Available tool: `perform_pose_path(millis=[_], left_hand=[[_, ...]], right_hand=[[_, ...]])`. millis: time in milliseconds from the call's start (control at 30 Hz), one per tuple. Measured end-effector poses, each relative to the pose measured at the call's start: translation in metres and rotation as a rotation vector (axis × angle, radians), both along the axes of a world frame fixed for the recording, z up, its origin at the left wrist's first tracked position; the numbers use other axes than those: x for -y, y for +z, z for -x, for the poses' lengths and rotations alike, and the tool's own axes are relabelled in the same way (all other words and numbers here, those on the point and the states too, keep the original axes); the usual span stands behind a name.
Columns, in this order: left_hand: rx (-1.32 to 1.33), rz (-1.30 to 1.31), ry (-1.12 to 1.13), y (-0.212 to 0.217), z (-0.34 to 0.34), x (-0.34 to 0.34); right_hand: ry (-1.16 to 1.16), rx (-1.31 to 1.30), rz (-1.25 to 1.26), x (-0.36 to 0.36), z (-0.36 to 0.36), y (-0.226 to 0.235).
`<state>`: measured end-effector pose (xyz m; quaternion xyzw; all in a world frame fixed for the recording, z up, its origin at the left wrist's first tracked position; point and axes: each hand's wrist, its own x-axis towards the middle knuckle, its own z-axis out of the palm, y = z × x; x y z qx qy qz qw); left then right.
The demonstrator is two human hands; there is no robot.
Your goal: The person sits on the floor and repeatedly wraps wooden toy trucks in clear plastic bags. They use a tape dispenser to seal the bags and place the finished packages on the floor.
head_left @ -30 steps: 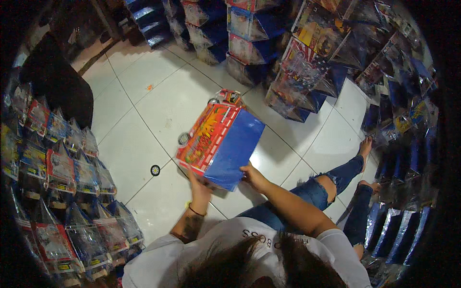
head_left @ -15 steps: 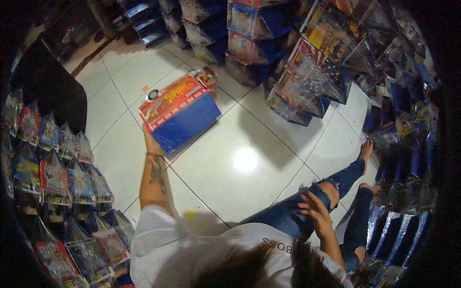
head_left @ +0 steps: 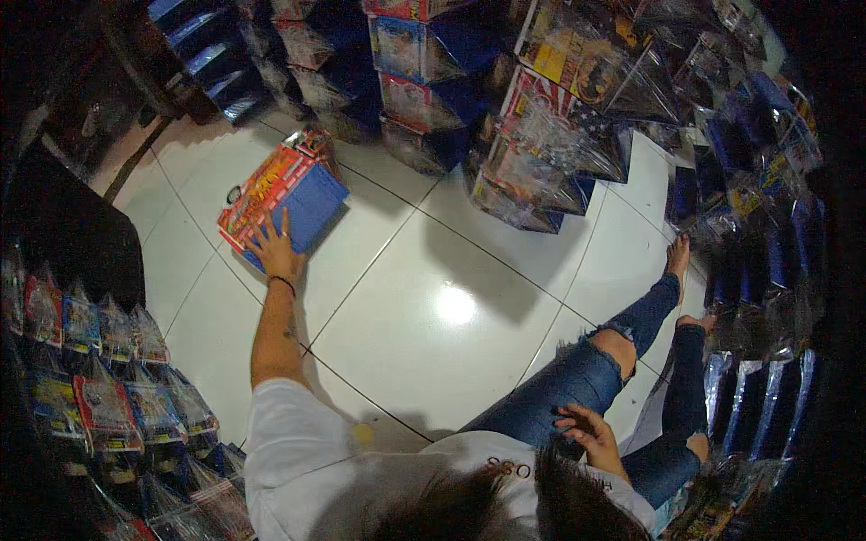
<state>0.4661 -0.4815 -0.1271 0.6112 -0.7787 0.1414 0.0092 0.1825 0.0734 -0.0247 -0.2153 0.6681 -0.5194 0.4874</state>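
Note:
On the white tiled floor, left of middle, lies a boxy package (head_left: 311,203) with a red and orange printed face, a plain blue side and a dark wheel shape at its edge. My left hand (head_left: 278,252) rests on its nearer end, fingers spread flat over the blue and red surfaces. Whether the thumb grips the edge is hard to see. My right hand (head_left: 591,431) is held over my jeans by the thigh, its fingers loosely bent and apart with nothing in them.
Stacks of clear-wrapped toy packs (head_left: 397,99) stand along the far side. More wrapped packs (head_left: 108,406) fill the left, and blue-backed packs (head_left: 758,406) line the right. A dark panel (head_left: 72,225) rises at the left. My stretched leg (head_left: 550,388) crosses the right side.
The package has shifted to the left in the picture. My left hand has come from beneath its near edge to lie spread on top. The right hand has lowered slightly.

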Motion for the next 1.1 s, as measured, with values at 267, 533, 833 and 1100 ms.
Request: perform_pose_path(millis=[267, 533, 833, 1100], left_hand=[[0.124, -0.123, 0.151, -0.018, 0.002, 0.115], [-0.518, 0.453, -0.341, -0.058, 0.1, -0.042], [-1.079, -0.256, -1.535, 0.001, 0.267, -0.315], [-0.815, -1.867, -1.783, 0.214, 0.497, -0.519]], right_hand=[[0.03, -0.011, -0.035, 0.003, 0.007, -0.003], [-0.083, -0.636, 0.02, -0.047, 0.058, 0.014], [-1.067, -2.231, -0.644, -0.251, 0.207, 0.182], [-1.169, -1.824, -0.966, -0.441, 0.379, 0.44]])
